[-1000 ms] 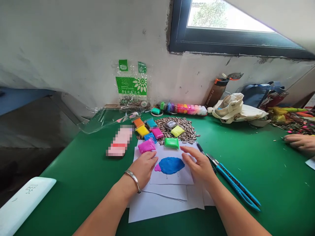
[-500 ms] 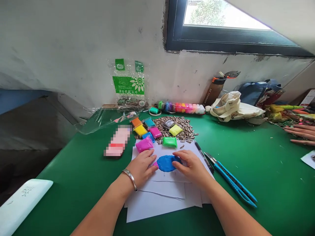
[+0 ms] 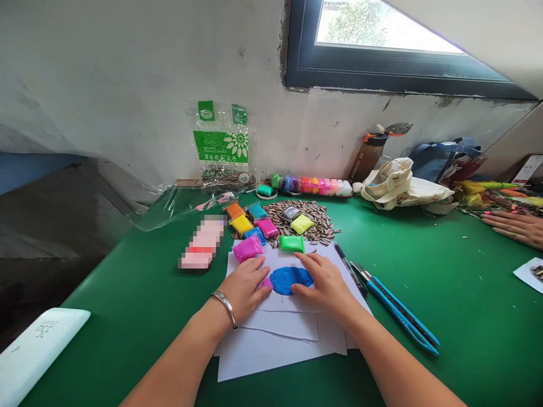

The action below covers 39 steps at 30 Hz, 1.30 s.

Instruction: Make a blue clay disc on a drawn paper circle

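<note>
Green desk [image 3: 466,316] against a scuffed wall [image 3: 127,85]. Left hand [image 3: 244,282] and right hand [image 3: 324,282] flank a blue clay-like oval [image 3: 286,278] on stacked paper [image 3: 254,359], each grip loosely open, apparently holding nothing; the right thumb overlaps the oval. That and the pink piece [image 3: 266,283] at its left end look filled in; pen-drawn leg lines [image 3: 283,298] below are bare. Colored packets [image 3: 291,244] and seeds [image 3: 316,213] crowd the far edge; a pen [image 3: 350,268] and blue-handled tool [image 3: 401,308] border the right. Wider room lies beyond, toward a co-worker's hand [image 3: 515,229].
</note>
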Tool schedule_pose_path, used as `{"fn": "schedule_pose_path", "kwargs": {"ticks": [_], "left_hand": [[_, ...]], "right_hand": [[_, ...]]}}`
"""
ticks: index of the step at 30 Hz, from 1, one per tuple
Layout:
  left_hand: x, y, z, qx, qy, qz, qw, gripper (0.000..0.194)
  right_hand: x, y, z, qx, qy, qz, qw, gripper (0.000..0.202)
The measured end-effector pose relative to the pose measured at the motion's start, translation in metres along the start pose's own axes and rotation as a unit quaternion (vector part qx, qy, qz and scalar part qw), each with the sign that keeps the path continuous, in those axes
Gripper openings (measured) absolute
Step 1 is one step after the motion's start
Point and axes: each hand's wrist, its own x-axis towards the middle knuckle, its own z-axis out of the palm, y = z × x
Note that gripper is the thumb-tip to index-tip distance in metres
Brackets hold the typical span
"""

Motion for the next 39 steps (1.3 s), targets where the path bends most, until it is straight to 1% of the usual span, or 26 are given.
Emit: {"fn": "schedule_pose_path", "kwargs": {"ticks": [3,5,10,12,15,17,18,20,22,24,26,28,29,31,33,36,37,39], "left_hand": [[0.001,0.0,0.0,-0.001,0.003,-0.002,1.0,0.038],[0.001,0.001,-0.001,0.005,-0.008,-0.007,1.0,0.039],[0.002,0.003,-0.004,0.026,-0.034,-0.017,0.999,0.042],[0.002,0.003,-0.003,0.027,-0.033,-0.017,0.999,0.042],[0.001,0.002,-0.002,0.017,-0.021,-0.013,1.0,0.041],[0.001,0.001,-0.001,0.006,-0.009,-0.008,1.0,0.039],[0.001,0.001,-0.001,0.002,-0.005,-0.006,1.0,0.039],[0.001,0.0,-0.001,0.004,-0.003,-0.003,1.0,0.039],[0.001,0.001,-0.001,0.011,-0.003,0.002,1.0,0.039],[0.0,0.003,-0.002,0.014,0.012,0.014,1.0,0.037],[-0.002,0.007,-0.003,0.018,0.045,0.029,0.998,0.033],[-0.004,0.012,-0.004,0.026,0.072,0.045,0.996,0.032],[-0.005,0.016,-0.005,0.031,0.075,0.053,0.995,0.031],[-0.006,0.022,-0.006,0.041,0.055,0.072,0.995,0.032],[-0.006,0.028,-0.005,0.054,0.014,0.081,0.995,0.034],[-0.005,0.033,-0.003,0.068,-0.038,0.064,0.995,0.039],[-0.005,0.034,-0.002,0.07,-0.045,0.058,0.995,0.04],[-0.005,0.035,-0.001,0.066,-0.04,0.056,0.995,0.039]], "right_hand": [[-0.001,-0.004,0.001,-0.037,-0.001,-0.012,0.999,0.066],[-0.001,-0.005,0.0,-0.04,-0.003,-0.014,0.999,0.067],[0.001,-0.002,-0.003,0.02,-0.002,0.005,1.0,0.059],[0.001,-0.002,-0.003,0.02,-0.001,0.009,1.0,0.061],[0.0,-0.004,-0.001,-0.02,0.0,-0.007,1.0,0.063],[0.0,-0.005,-0.001,-0.019,0.003,-0.017,1.0,0.061],[0.0,-0.004,-0.002,0.0,0.005,-0.017,1.0,0.058],[0.002,0.001,-0.003,0.077,0.016,0.002,0.997,0.051],[0.005,0.007,-0.004,0.169,0.043,0.047,0.984,0.044],[0.007,0.013,-0.004,0.222,0.076,0.087,0.968,0.04],[0.008,0.017,-0.003,0.226,0.094,0.095,0.965,0.036],[0.008,0.017,-0.002,0.211,0.093,0.077,0.97,0.031],[0.007,0.017,-0.001,0.203,0.087,0.064,0.973,0.029],[0.007,0.016,0.001,0.192,0.074,0.036,0.978,0.027],[0.007,0.015,0.002,0.181,0.061,0.014,0.981,0.027],[0.006,0.015,0.002,0.15,0.053,-0.007,0.987,0.028],[0.006,0.014,0.002,0.135,0.054,-0.016,0.989,0.029],[0.005,0.011,0.001,0.095,0.058,-0.045,0.993,0.029]]}}
